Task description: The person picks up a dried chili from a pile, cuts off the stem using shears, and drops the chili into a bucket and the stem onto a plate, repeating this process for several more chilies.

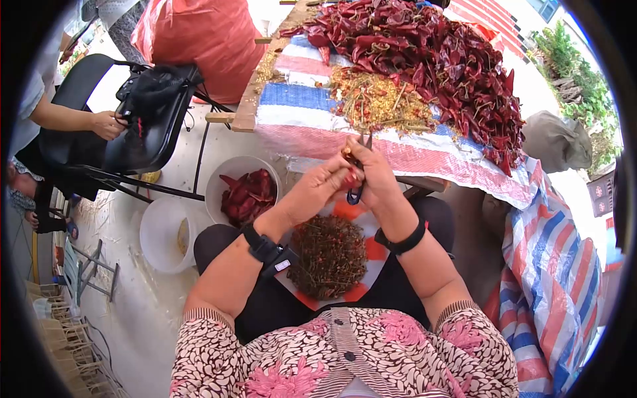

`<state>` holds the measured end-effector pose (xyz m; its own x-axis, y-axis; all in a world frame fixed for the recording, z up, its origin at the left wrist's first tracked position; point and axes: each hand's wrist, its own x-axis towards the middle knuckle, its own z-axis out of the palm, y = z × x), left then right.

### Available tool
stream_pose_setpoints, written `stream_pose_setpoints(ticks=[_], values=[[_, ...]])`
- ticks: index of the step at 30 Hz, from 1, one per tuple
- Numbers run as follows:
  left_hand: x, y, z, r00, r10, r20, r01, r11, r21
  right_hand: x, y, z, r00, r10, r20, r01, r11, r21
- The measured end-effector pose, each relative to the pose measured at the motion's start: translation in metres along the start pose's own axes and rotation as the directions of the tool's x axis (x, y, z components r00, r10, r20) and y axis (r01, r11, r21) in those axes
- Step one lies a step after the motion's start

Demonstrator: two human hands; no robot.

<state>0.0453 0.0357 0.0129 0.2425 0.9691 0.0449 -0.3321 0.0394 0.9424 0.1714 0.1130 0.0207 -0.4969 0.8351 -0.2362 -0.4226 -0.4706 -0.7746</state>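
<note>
Both my hands meet above my lap, close to the table's front edge. My right hand (375, 174) is closed around scissors with blue handles (355, 195), their dark blades (365, 140) pointing up toward the table. Beside it, my left hand (323, 188) is pinched on a red dried chili, of which only small bits show between the fingers. Below the hands, a heap of cut chili stems (328, 257) lies on a red and white cloth in my lap. A large pile of dried red chilies (424, 56) covers the table ahead, with yellow seeds (381, 103) in front of it.
A white bucket with chili pieces (249, 198) stands to my left, beside another white bucket (151, 242). A black chair (113, 149) holds a black bag (156, 89), touched by another person's hand (108, 125). A red sack (199, 50) stands behind. Striped sheeting (551, 265) hangs at right.
</note>
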Motion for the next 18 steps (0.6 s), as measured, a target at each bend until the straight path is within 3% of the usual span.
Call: stream_pose_setpoints(ticks=[4, 5, 8, 9, 11, 12, 13, 15, 16, 17, 18], values=[[-0.002, -0.002, 0.004, 0.989, -0.112, 0.099, 0.108, 0.993, 0.046, 0.002, -0.010, -0.018, 0.981, -0.109, 0.158, 0.095, 0.991, 0.097], [-0.003, 0.000, -0.002, 0.982, -0.109, 0.157, 0.093, 0.990, 0.106, -0.003, -0.016, -0.017, 0.984, -0.129, 0.126, 0.120, 0.990, 0.077], [-0.005, 0.008, -0.006, 0.983, -0.007, 0.182, -0.026, 0.984, 0.179, -0.011, -0.028, -0.024, 0.964, -0.125, 0.236, 0.109, 0.991, 0.078], [-0.009, 0.016, -0.006, 0.985, -0.039, 0.170, 0.010, 0.986, 0.169, -0.013, -0.027, -0.025, 0.963, -0.107, 0.249, 0.110, 0.994, 0.002], [-0.016, 0.028, -0.016, 0.989, -0.094, 0.114, 0.034, 0.896, 0.443, -0.021, -0.027, -0.031, 0.963, -0.096, 0.251, 0.140, 0.977, -0.163], [-0.019, 0.032, -0.025, 0.973, -0.213, 0.084, 0.156, 0.887, 0.435, -0.022, -0.021, -0.032, 0.973, -0.098, 0.210, 0.156, 0.947, -0.280], [-0.022, 0.033, -0.037, 0.980, -0.186, 0.073, 0.111, 0.809, 0.577, -0.031, -0.031, -0.026, 0.966, 0.013, 0.260, 0.122, 0.859, -0.498], [-0.032, 0.020, -0.065, 0.997, -0.072, -0.006, 0.053, 0.674, 0.737, -0.028, -0.026, -0.032, 0.845, 0.159, 0.511, 0.258, 0.715, -0.649], [-0.038, 0.024, -0.069, 0.979, -0.140, -0.149, 0.204, 0.632, 0.748, -0.036, -0.027, -0.029, 0.818, 0.164, 0.551, 0.358, 0.605, -0.712], [-0.043, 0.022, -0.076, 0.979, -0.075, -0.190, 0.200, 0.533, 0.822, -0.036, -0.022, -0.033, 0.823, 0.123, 0.554, 0.397, 0.573, -0.717], [-0.042, 0.012, -0.089, 0.985, 0.024, -0.169, 0.149, 0.357, 0.922, -0.047, -0.032, -0.023, 0.896, 0.157, 0.417, 0.250, 0.596, -0.763]])
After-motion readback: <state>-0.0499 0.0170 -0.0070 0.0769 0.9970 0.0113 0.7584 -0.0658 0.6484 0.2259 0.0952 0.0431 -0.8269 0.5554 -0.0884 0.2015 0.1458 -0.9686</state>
